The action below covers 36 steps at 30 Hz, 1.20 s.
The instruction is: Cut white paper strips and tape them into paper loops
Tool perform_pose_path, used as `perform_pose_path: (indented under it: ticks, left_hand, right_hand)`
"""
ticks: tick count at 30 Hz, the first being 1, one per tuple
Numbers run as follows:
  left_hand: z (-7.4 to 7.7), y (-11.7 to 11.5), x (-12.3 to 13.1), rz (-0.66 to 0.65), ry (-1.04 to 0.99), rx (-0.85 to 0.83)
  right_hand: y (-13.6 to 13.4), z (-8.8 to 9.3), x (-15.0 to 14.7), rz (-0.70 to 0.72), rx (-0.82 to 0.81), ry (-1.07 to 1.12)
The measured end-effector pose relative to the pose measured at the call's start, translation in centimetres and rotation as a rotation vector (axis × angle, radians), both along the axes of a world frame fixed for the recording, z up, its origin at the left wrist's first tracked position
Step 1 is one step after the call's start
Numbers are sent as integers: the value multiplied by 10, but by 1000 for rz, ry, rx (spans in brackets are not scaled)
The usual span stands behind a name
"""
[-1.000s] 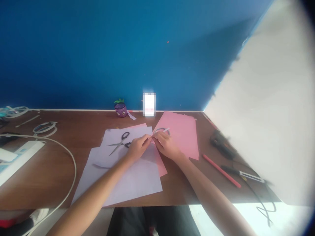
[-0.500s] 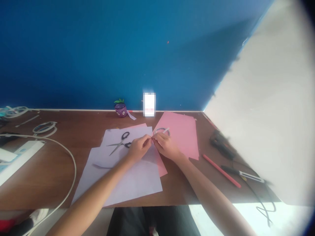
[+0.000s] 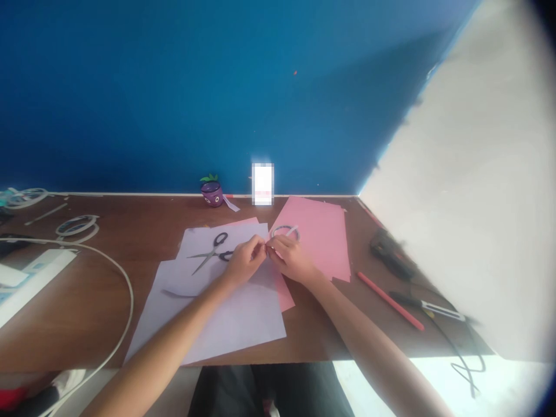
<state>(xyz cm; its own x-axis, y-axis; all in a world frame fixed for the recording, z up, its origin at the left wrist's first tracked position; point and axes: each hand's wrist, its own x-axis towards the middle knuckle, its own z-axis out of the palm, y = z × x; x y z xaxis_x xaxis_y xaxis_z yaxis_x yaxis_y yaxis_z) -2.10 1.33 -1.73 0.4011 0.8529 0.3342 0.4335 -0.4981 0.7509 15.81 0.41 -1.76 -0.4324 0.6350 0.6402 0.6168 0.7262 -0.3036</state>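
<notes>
Both my hands meet over the papers in the middle of the brown table (image 3: 87, 301). My left hand (image 3: 244, 262) and my right hand (image 3: 292, 259) are closed in a pinch on a thin white paper strip (image 3: 286, 231) that curls into a small ring above my right fingers. Under my hands lie white sheets (image 3: 217, 313) and a pink sheet (image 3: 321, 231). Black-handled scissors (image 3: 212, 250) rest on the white paper just left of my left hand.
A red pencil (image 3: 390, 301) and dark tools with a cable (image 3: 393, 253) lie at the right. A purple pot (image 3: 211, 192) stands by the blue wall. Tape rings (image 3: 77, 226), a white cable (image 3: 125, 289) and a white power strip (image 3: 30, 272) lie at the left.
</notes>
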Motion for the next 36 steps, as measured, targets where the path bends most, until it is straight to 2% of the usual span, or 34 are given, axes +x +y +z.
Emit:
perform_pose_path:
  ticks: [9,25,36]
  left_hand:
    - [3,-2,1,-60,-33,-42]
    - [-2,0,1,-61,-33,-41]
    - [-2,0,3,-57,-7,-33]
  right_hand:
    - [-1,1,-1,43,-128,122]
    - [-2,1,0,23,-159,147]
    - [0,-2,-3,-40,-108,114]
